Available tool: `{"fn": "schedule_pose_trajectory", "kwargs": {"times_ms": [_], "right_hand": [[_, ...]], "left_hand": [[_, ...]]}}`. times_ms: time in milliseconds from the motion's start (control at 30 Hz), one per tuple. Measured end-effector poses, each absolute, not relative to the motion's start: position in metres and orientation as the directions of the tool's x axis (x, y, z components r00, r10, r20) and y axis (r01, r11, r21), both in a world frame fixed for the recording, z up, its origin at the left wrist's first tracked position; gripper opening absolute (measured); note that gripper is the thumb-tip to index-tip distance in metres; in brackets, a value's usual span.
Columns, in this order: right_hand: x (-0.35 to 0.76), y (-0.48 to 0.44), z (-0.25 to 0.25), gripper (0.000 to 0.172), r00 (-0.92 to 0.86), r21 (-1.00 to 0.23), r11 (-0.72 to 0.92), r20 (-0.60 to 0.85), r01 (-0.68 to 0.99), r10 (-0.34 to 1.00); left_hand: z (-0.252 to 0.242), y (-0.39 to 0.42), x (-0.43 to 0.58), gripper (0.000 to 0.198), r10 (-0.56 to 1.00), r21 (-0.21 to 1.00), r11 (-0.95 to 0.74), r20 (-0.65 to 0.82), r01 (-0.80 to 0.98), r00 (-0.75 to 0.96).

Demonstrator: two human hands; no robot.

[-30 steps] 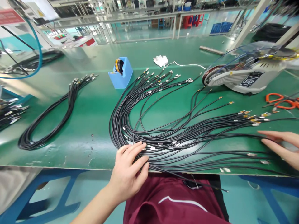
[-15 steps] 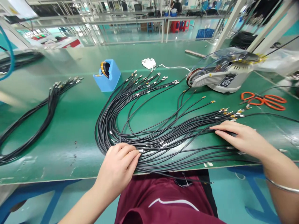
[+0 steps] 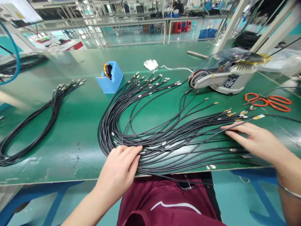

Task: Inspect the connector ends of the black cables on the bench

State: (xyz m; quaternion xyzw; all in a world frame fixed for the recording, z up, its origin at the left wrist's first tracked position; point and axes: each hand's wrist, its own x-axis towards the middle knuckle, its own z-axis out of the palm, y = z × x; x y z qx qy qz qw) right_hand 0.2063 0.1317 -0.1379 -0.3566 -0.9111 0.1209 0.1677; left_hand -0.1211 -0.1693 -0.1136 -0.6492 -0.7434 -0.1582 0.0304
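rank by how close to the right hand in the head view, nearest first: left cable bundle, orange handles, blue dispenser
From the right hand:
1. Orange handles: right, just beyond the hand
2. Blue dispenser: left of centre
3. Left cable bundle: far left

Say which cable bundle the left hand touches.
The big bundle in the middle, under the left hand; the slimmer bundle and dark coil farther left lie untouched.

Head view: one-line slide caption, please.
Left hand and right hand at curved black cables on a green table, blue tape dispenser behind.
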Motion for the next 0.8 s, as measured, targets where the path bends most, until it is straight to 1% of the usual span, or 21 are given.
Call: {"fn": "schedule_pose_trajectory", "kwargs": {"times_ms": [100, 167, 200, 267, 300, 333, 400, 467, 633, 800], "right_hand": [[0.222, 0.138, -0.144, 0.036, -0.68, -0.231, 0.699, 0.171, 0.677, 0.714], [0.232, 0.134, -0.137, 0.037, -0.611, -0.185, 0.641, 0.199, 0.745, 0.767], [0.233, 0.129, -0.131, 0.035, -0.556, -0.187, 0.601, 0.242, 0.777, 0.795], [0.227, 0.114, -0.118, 0.029, -0.46, -0.254, 0.559, 0.357, 0.79, 0.813], [0.22, 0.105, -0.113, 0.026, -0.451, -0.305, 0.585, 0.408, 0.752, 0.793], [0.211, 0.097, -0.109, 0.023, -0.491, -0.347, 0.648, 0.442, 0.678, 0.751], [0.19, 0.083, -0.109, 0.019, -0.618, -0.4, 0.757, 0.437, 0.517, 0.653], [0.17, 0.074, -0.115, 0.019, -0.716, -0.418, 0.812, 0.404, 0.408, 0.569], [0.146, 0.065, -0.131, 0.024, -0.839, -0.416, 0.868, 0.34, 0.271, 0.425], [0.146, 0.059, -0.131, 0.024, -0.867, -0.459, 0.866, 0.329, 0.2, 0.375]], "left_hand": [[-0.115, -0.174, -0.125, 0.02, 0.958, 0.167, 0.079, 0.261, 0.983, -0.121], [-0.116, -0.173, -0.123, 0.019, 0.947, 0.171, 0.069, 0.299, 0.983, -0.118], [-0.117, -0.17, -0.121, 0.018, 0.94, 0.184, 0.053, 0.321, 0.981, -0.111], [-0.116, -0.159, -0.114, 0.017, 0.931, 0.216, 0.003, 0.357, 0.976, -0.082], [-0.116, -0.152, -0.109, 0.017, 0.928, 0.228, -0.021, 0.366, 0.973, -0.065], [-0.116, -0.144, -0.105, 0.017, 0.929, 0.234, -0.039, 0.365, 0.972, -0.051], [-0.115, -0.129, -0.096, 0.019, 0.941, 0.225, -0.045, 0.337, 0.973, -0.034], [-0.114, -0.117, -0.091, 0.023, 0.958, 0.204, -0.023, 0.285, 0.979, -0.037], [-0.107, -0.097, -0.087, 0.028, 0.989, 0.181, 0.071, 0.112, 0.981, -0.092], [-0.095, -0.077, -0.083, 0.024, 0.983, 0.216, 0.184, -0.03, 0.959, -0.182]]}}
